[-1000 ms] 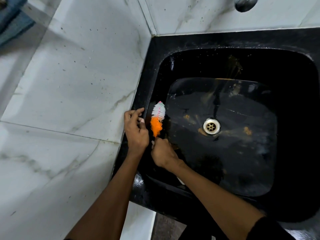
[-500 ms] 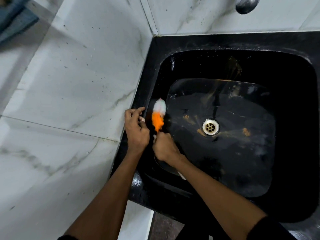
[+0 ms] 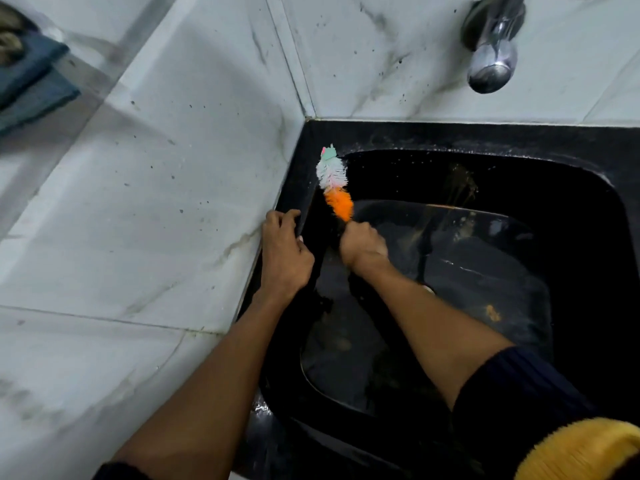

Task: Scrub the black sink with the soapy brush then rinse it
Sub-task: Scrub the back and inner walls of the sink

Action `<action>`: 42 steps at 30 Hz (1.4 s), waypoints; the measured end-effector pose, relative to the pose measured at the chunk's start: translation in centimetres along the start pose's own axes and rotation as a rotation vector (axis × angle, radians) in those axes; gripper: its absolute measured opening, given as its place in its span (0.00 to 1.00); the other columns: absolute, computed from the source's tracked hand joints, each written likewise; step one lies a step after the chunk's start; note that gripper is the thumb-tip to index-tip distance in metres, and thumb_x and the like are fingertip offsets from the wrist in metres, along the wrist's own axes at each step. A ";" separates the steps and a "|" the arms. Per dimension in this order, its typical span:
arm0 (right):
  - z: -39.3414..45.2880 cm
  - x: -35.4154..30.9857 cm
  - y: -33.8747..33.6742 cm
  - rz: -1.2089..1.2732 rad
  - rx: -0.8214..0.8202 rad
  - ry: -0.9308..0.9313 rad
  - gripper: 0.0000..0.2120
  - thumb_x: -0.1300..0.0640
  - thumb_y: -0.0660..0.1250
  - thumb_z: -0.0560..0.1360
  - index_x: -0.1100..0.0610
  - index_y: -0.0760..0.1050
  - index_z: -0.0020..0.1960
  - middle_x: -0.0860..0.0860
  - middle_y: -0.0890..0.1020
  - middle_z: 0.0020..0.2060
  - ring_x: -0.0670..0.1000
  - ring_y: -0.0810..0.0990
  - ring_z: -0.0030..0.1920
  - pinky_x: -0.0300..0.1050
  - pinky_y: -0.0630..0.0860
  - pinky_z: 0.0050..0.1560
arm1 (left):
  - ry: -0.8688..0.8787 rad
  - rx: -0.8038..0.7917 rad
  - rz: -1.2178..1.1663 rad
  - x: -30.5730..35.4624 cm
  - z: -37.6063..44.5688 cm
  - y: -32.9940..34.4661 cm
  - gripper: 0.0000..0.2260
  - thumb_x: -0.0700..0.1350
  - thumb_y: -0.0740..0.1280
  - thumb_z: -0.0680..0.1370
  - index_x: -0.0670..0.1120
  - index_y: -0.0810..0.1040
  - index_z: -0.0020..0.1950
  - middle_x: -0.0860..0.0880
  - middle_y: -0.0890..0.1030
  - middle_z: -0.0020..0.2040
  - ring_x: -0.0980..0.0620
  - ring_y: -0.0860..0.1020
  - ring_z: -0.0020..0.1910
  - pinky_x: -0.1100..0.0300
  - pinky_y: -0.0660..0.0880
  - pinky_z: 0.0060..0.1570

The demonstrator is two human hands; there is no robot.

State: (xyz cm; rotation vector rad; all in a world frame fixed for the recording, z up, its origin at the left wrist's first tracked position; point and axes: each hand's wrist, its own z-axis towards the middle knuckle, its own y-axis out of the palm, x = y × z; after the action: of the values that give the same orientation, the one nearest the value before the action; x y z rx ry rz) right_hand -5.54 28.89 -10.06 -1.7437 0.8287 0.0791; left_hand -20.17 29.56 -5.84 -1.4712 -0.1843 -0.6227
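Black sink [image 3: 433,138] is sitting in the corner of white marble walls, its wet basin lying under a chrome tap [image 3: 491,60]. Right hand [image 3: 363,245] is closing in a fist around the handle of the brush [image 3: 334,183], pressing its white and orange bristles against the sink's upper left inner wall. Left hand [image 3: 285,254] is resting on the sink's left rim with fingers curled, gripping nothing else.

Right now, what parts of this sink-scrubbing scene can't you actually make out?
Head view only:
- Brush handle: hidden inside the right hand.
- Sink drain: covered by the right forearm.
- Tap: top cut off by the upper edge.
- Blue cloth: blurred, cut by the left edge.
- Yellow thing: cropped at the bottom corner, unidentifiable.
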 end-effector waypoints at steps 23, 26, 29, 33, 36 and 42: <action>4.9 5.0 -9.6 -0.495 0.225 -0.170 0.14 0.63 0.55 0.77 0.62 0.78 0.56 0.60 0.81 0.51 0.65 0.81 0.52 0.53 0.76 0.47 | 0.030 0.006 -0.004 0.0 -0.6 0.7 0.25 0.30 0.62 0.73 0.40 0.72 0.70 0.43 0.69 0.60 0.45 0.70 0.61 0.51 0.73 0.66; 5.7 4.7 -9.9 -0.395 0.243 -0.065 0.14 0.63 0.57 0.76 0.61 0.78 0.56 0.61 0.80 0.52 0.65 0.79 0.53 0.53 0.76 0.50 | 0.033 0.019 -0.013 -0.1 -0.6 0.7 0.25 0.29 0.62 0.74 0.40 0.73 0.70 0.43 0.70 0.60 0.45 0.70 0.61 0.51 0.73 0.65; 5.3 7.2 -9.4 -0.432 0.198 -0.027 0.15 0.63 0.56 0.76 0.60 0.78 0.57 0.61 0.80 0.51 0.65 0.80 0.53 0.54 0.76 0.50 | 0.037 0.019 -0.034 -0.4 -0.7 0.7 0.24 0.29 0.62 0.74 0.40 0.74 0.70 0.42 0.70 0.59 0.44 0.70 0.61 0.49 0.73 0.64; 5.3 8.4 -10.2 -0.405 0.320 -0.145 0.11 0.64 0.61 0.72 0.61 0.74 0.54 0.65 0.80 0.44 0.67 0.79 0.46 0.52 0.70 0.41 | 0.034 0.023 -0.038 -0.2 -0.5 0.8 0.24 0.29 0.62 0.73 0.39 0.74 0.69 0.42 0.70 0.59 0.43 0.71 0.60 0.51 0.73 0.65; 5.4 9.5 -10.1 -0.401 0.239 -0.100 0.12 0.62 0.60 0.73 0.60 0.76 0.55 0.64 0.80 0.47 0.66 0.79 0.49 0.53 0.73 0.45 | 0.029 0.034 -0.039 -0.2 -0.5 0.8 0.24 0.29 0.62 0.73 0.39 0.74 0.69 0.41 0.70 0.59 0.44 0.70 0.60 0.52 0.72 0.64; 5.0 10.9 -9.4 -0.270 0.289 -0.050 0.13 0.62 0.61 0.72 0.58 0.75 0.56 0.65 0.80 0.45 0.66 0.79 0.47 0.51 0.72 0.43 | 0.029 0.027 -0.027 -0.2 -0.4 0.7 0.24 0.30 0.62 0.73 0.40 0.74 0.69 0.42 0.70 0.60 0.44 0.70 0.60 0.52 0.71 0.65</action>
State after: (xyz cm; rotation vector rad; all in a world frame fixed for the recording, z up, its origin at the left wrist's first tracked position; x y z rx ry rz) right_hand 9.69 28.94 -9.03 -1.5564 0.5330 -0.1695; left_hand -20.06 29.18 -6.61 -1.4346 -0.1895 -0.6611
